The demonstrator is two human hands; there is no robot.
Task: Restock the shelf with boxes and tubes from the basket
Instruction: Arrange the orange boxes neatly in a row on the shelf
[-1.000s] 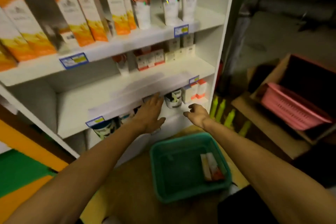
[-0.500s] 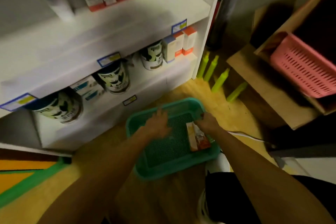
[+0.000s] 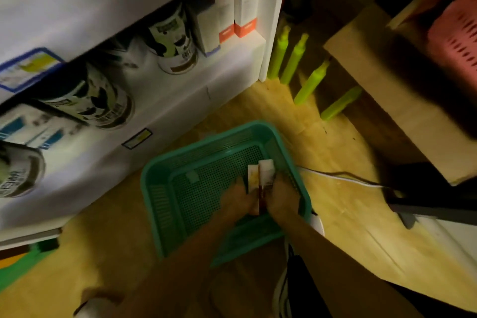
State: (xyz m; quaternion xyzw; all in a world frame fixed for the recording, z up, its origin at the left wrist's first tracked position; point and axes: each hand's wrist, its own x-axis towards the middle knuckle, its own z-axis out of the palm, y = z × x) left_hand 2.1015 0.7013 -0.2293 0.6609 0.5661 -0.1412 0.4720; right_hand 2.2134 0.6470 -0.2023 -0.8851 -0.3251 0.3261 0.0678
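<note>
Head view, tins (image 3: 175,41) on shelf (image 3: 180,80), green markers (image 3: 294,59), pink basket (image 3: 456,33)

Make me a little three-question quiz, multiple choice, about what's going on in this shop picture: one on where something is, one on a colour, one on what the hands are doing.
1. Where does the basket stand?
A. on the top shelf
B. on the floor before the shelf
C. on a chair

2. What colour is it?
A. pink
B. white
C. teal green

3. What are the hands doing?
A. hanging idle
B. holding the two boxes together inside the basket
C. pushing a tin

Answers:
1 B, its rim rests on the wooden floor below the white shelf.
2 C, the mesh walls are teal.
3 B, the left hand and the right hand have a grip on the boxes from either side.
</note>
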